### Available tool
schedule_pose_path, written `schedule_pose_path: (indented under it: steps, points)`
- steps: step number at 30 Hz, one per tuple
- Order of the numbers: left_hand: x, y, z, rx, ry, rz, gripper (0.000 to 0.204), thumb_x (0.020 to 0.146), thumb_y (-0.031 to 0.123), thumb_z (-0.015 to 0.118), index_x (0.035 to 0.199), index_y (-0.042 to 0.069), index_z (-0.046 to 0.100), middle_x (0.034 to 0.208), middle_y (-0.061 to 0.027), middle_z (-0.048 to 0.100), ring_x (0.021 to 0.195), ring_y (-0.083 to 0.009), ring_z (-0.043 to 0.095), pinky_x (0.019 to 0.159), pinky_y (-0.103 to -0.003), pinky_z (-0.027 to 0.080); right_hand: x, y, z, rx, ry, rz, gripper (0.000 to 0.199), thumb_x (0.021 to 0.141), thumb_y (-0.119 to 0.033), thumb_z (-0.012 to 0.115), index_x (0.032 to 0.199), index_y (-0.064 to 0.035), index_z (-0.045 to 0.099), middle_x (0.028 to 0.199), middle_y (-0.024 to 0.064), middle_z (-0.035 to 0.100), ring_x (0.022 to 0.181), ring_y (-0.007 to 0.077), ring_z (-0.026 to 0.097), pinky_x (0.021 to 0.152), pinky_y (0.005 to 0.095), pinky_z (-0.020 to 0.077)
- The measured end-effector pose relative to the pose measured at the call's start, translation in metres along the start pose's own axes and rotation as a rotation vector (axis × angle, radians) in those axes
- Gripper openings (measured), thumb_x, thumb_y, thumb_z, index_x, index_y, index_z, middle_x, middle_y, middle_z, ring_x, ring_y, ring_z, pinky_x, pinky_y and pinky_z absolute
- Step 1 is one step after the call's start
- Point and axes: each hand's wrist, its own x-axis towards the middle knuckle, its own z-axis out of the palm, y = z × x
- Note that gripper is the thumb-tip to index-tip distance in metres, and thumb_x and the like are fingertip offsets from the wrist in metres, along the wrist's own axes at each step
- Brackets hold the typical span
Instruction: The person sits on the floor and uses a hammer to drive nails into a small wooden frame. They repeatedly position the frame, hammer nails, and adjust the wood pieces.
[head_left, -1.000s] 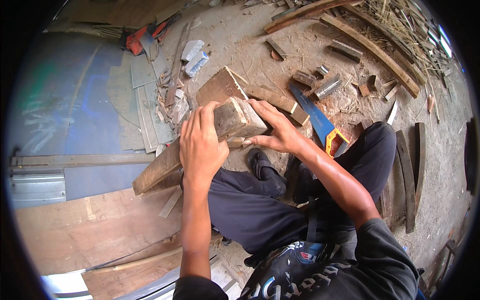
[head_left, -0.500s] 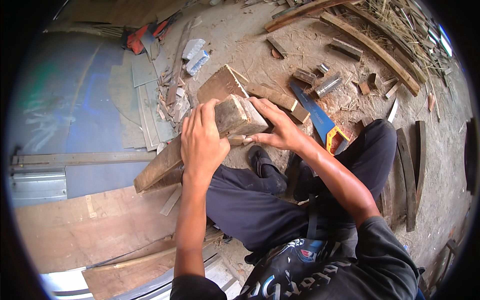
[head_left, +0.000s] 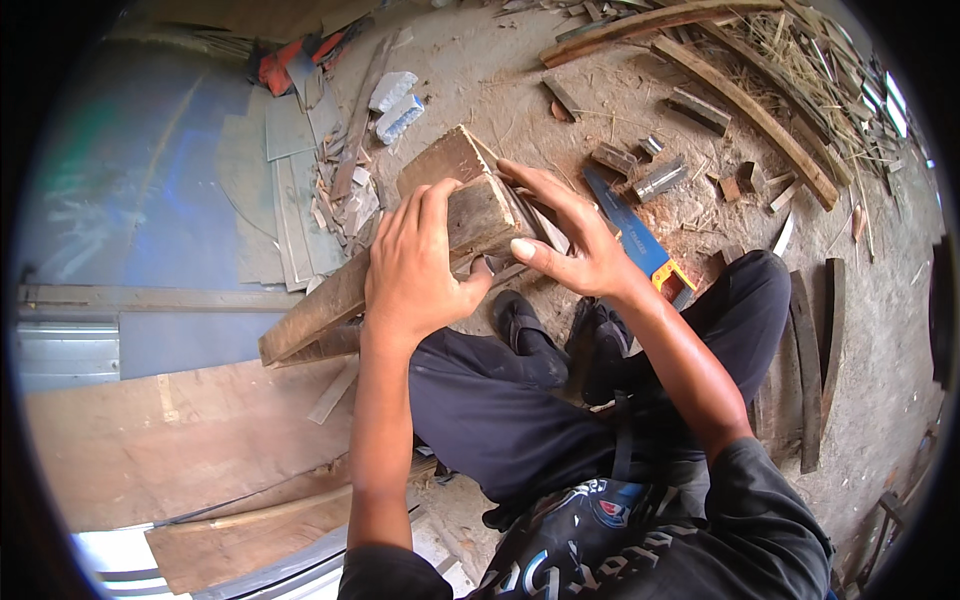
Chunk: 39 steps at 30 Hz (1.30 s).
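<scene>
The wooden beam point(head_left: 483, 213) you are holding is long, square-edged and rough, its brown faces looking weathered. It is lying under your left hand point(head_left: 412, 265), which is clamping it near its squared end, and sloping down to that hand's left. Your right hand point(head_left: 585, 245) is hanging just beside that end, thumb and fingers standing apart; a short wood piece point(head_left: 543, 228) is showing between them, its contact unclear. Beyond your right hand, a blue-bladed handsaw point(head_left: 630, 225) is lying near, and a broad board point(head_left: 440, 165) is standing beyond your left.
</scene>
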Motion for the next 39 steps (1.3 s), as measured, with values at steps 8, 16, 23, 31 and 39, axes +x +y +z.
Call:
schedule_pose_path:
  steps: [8,16,23,31,39]
  points:
    - [0.001,0.004,0.003,0.013,0.034,-0.014,0.082,0.065,0.031,0.088,0.134,0.003,0.053,0.121,-0.0182,0.065,0.116,-0.0388,0.063,0.098,-0.048,0.049,0.011,-0.009,0.009,-0.019,-0.015,-0.019,0.092,0.081,-0.034,0.087,0.152,0.0069,0.044,0.147,0.0223,0.052,0.138,0.0310,0.050,0.116,0.0408,0.0365]
    - [-0.001,0.010,0.013,0.057,0.086,-0.081,0.077,0.067,0.033,0.088,0.131,0.006,0.055,0.118,-0.0154,0.067,0.113,-0.0370,0.065,0.096,-0.048,0.050,0.007,-0.004,0.018,0.062,0.050,0.014,0.082,0.087,-0.029,0.083,0.150,0.0073,0.046,0.145,0.0204,0.054,0.136,0.0278,0.051,0.116,0.0387,0.0362]
    - [0.003,0.004,0.011,0.043,0.058,-0.065,0.076,0.067,0.030,0.089,0.130,0.006,0.055,0.119,-0.0152,0.067,0.114,-0.0359,0.065,0.096,-0.048,0.050,0.007,-0.005,0.017,0.015,0.033,0.028,0.084,0.089,-0.024,0.083,0.155,0.0061,0.040,0.150,0.0215,0.052,0.141,0.0281,0.048,0.118,0.0388,0.0346]
    - [0.011,0.003,0.014,0.090,0.058,-0.068,0.075,0.066,0.026,0.088,0.129,0.006,0.055,0.118,-0.0156,0.067,0.114,-0.0349,0.064,0.097,-0.047,0.047,0.013,0.004,0.026,0.148,0.105,0.061,0.110,0.084,-0.026,0.088,0.163,0.0041,0.018,0.152,0.0257,0.051,0.143,0.0307,0.048,0.119,0.0409,0.0357]
    - [0.013,0.006,0.013,0.072,0.054,-0.076,0.072,0.066,0.023,0.087,0.128,0.005,0.054,0.121,-0.0156,0.067,0.115,-0.0357,0.064,0.098,-0.047,0.047,0.015,0.006,0.026,0.126,0.102,0.020,0.111,0.085,-0.024,0.087,0.164,0.0030,0.015,0.149,0.0259,0.053,0.141,0.0315,0.051,0.119,0.0412,0.0366]
